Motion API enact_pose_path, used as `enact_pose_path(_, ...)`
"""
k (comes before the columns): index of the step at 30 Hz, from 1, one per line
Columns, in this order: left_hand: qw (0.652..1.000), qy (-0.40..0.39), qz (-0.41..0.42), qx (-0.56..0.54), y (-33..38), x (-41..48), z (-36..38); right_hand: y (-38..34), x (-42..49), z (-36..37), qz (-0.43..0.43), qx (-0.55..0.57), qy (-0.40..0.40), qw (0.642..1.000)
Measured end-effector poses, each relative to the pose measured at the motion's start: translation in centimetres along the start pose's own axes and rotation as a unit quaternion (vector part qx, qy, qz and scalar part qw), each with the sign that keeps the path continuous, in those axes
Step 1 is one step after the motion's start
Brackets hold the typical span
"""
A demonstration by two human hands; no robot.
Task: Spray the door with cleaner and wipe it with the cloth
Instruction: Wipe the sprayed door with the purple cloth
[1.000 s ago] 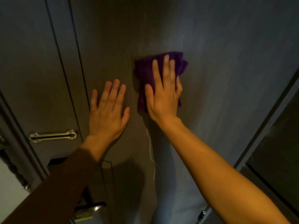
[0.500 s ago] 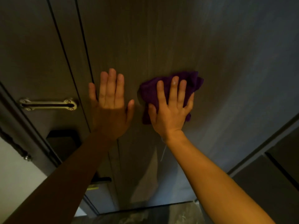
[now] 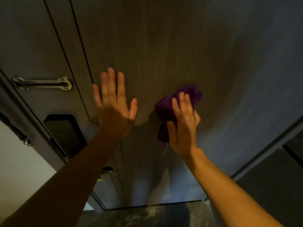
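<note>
Dim brown door (image 3: 164,46) (no readable writing): left hand (image 3: 114,110) splayed flat, right hand (image 3: 183,126) fingers (image 3: 176,105) bunching purple cloth (image 3: 165,108).

Wide bare door (image 3: 172,46) panel above and right of both hands, open for passing. Left hand (image 3: 114,110) flat on door, blocks middle-left. Right hand (image 3: 183,123) bunched on purple cloth (image 3: 165,110), just beside; narrow bare gap between them. Metal latch (image 3: 42,83) and dark lock plate (image 3: 64,133) stick out far left. Frame edge (image 3: 262,153) bounds right side.
</note>
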State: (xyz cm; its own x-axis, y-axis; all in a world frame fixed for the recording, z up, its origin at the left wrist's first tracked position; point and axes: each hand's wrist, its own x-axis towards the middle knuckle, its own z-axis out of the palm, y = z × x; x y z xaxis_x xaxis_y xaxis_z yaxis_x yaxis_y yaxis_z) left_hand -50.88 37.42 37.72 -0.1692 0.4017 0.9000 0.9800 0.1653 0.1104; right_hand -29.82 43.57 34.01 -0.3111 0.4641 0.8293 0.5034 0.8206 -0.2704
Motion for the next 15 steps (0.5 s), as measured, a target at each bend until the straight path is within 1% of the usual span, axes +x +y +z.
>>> enact_pose_path(3,1.0,-0.008,0.002,0.006,0.4,-3.4,1.4,-1.1,2.6,0.6,-0.007,-0.061,0.056,0.997)
enact_pose_path(5,1.0,-0.01,0.007,0.008,0.5,-5.6,2.5,-1.6,3.8,1.6,-0.009,-0.093,0.079,0.993)
enact_pose_path(9,1.0,0.014,0.007,-0.005,0.1,-10.0,5.2,-1.2,3.5,4.5,-0.012,-0.22,0.111,0.969)
enact_pose_path(12,0.999,0.047,-0.003,-0.008,0.1,-12.6,7.1,-0.5,1.8,6.3,-0.008,-0.256,0.147,0.955)
enact_pose_path(15,0.998,0.069,-0.003,0.001,-0.1,-14.7,8.7,0.8,-1.1,8.3,-0.012,-0.265,0.157,0.951)
